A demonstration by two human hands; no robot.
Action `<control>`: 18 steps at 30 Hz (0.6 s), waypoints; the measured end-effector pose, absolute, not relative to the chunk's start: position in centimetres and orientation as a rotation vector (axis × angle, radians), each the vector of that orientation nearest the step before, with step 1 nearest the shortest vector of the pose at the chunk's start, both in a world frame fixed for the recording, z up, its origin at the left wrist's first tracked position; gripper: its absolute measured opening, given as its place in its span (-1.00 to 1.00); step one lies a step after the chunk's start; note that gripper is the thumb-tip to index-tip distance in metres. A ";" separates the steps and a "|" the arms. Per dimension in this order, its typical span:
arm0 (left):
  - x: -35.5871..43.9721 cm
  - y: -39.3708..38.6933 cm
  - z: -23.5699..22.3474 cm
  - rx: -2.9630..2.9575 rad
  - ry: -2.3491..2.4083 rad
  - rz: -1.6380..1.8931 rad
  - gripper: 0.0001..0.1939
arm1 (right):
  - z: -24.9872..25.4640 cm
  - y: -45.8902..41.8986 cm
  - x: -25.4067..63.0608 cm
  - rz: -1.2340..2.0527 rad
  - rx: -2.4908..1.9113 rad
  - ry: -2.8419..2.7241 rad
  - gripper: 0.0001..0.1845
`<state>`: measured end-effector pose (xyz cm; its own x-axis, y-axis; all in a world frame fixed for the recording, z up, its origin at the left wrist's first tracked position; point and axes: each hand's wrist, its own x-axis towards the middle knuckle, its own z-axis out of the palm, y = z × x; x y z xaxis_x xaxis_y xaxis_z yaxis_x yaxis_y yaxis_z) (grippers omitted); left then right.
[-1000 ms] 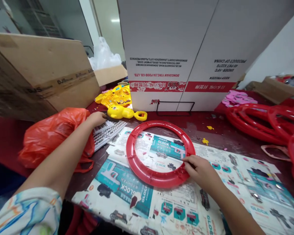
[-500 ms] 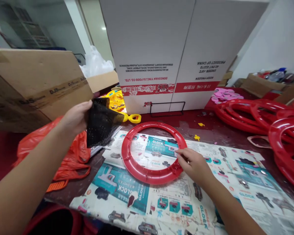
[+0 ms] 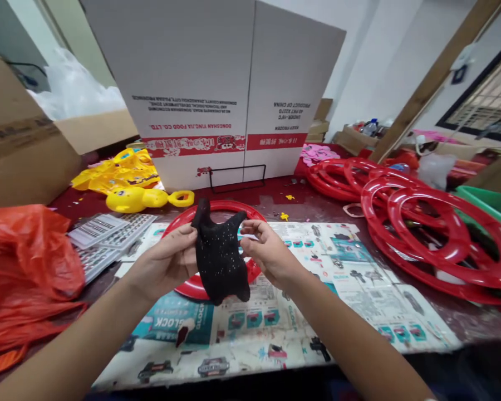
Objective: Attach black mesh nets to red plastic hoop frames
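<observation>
A piece of black mesh fabric with light specks (image 3: 222, 253) hangs between my two hands. My left hand (image 3: 171, 259) pinches its left edge, while my right hand (image 3: 268, 250) grips its upper right corner between thumb and fingers. Below and behind the fabric lies a red plastic ring (image 3: 192, 289), partly covered by it and by my hands. The ring rests on a flattened printed cardboard sheet (image 3: 250, 356).
More red rings (image 3: 434, 228) are piled at the right. On the left are an orange plastic bag (image 3: 29, 273), sheets of small parts (image 3: 104, 234) and a yellow duck-shaped piece (image 3: 137, 199). A tall white carton (image 3: 192, 72) stands at the back.
The black fabric has moved right, over the ring, still in my left hand. My right hand has left the ring and taken the fabric's other side. The view has turned right.
</observation>
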<state>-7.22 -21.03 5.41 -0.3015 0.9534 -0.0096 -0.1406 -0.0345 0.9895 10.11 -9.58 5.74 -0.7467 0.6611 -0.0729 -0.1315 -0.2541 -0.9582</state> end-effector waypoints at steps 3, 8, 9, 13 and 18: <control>-6.6 -20.9 5.2 0.765 1.118 1.486 -0.68 | 5.7 -9.6 10.7 2.263 -0.596 -1.474 -0.32; -6.2 -21.1 5.0 0.891 1.284 1.527 -0.71 | 4.8 -9.7 11.6 2.124 -0.656 -1.372 -0.54; -6.3 -21.4 4.9 1.003 1.404 1.535 -0.65 | 4.9 -9.6 11.8 2.061 -0.667 -1.350 -0.57; -8.7 -22.0 3.3 1.699 1.908 1.180 -0.68 | 6.5 -8.7 13.2 1.837 -0.732 -1.384 -0.58; -14.9 -21.4 -1.1 1.995 2.108 0.834 -0.57 | 9.2 -6.5 16.0 1.555 -0.844 -1.440 -0.63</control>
